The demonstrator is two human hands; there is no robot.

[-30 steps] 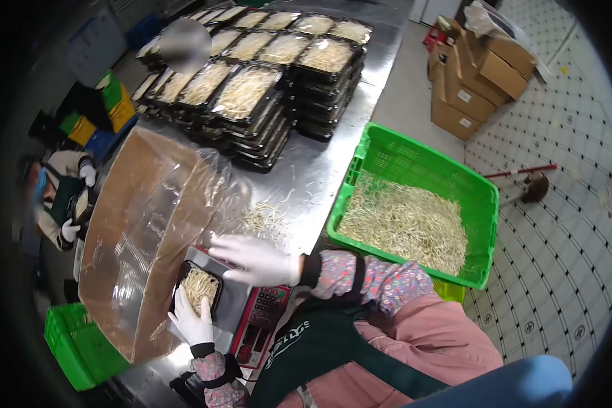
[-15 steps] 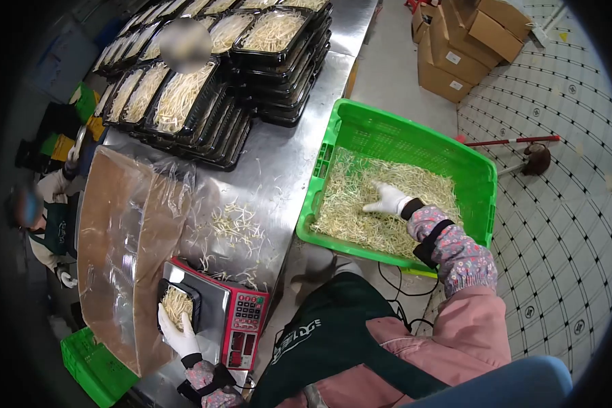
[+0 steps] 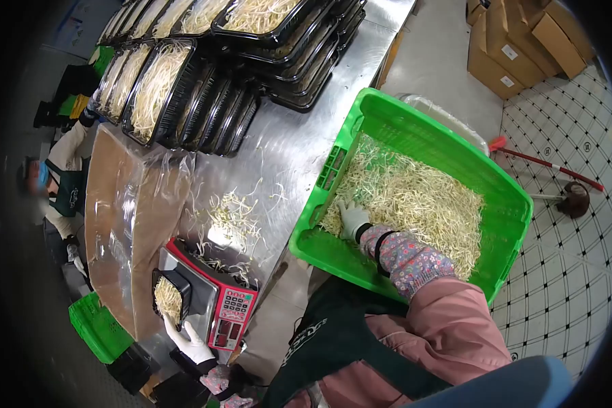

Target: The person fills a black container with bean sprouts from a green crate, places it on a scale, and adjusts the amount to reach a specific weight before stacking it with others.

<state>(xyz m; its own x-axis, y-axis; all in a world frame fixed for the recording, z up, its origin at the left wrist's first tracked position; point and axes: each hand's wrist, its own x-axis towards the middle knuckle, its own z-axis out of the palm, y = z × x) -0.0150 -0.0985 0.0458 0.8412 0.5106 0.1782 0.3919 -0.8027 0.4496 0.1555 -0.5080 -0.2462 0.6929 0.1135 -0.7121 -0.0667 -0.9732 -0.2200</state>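
My left hand [image 3: 189, 342], in a white glove, is at the near edge of a black plastic tray [image 3: 184, 289]. Its finger and thumb are apart, and a fingertip reaches the tray's edge. Bean sprouts [image 3: 167, 299] lie in that tray, which rests on a red digital scale [image 3: 232, 309]. Inside a green plastic crate [image 3: 428, 132], my right hand [image 3: 353, 219], also gloved, is against the left side of a heap of bean sprouts [image 3: 421, 197]. Its fingers are spread, with the tips among the sprouts.
Stacked black trays of sprouts [image 3: 158, 92] stand at the back of the metal table [image 3: 279, 153]. Loose sprouts [image 3: 234, 216] lie behind the scale. A plastic-lined cardboard box [image 3: 115, 224] is at left, with a co-worker [image 3: 64, 183] beyond it. Cardboard boxes [image 3: 517, 47] stand at upper right.
My right hand has moved from the middle of the sprouts to their left side in the crate. My left hand has drawn back to the tray's near edge. The view has shifted.
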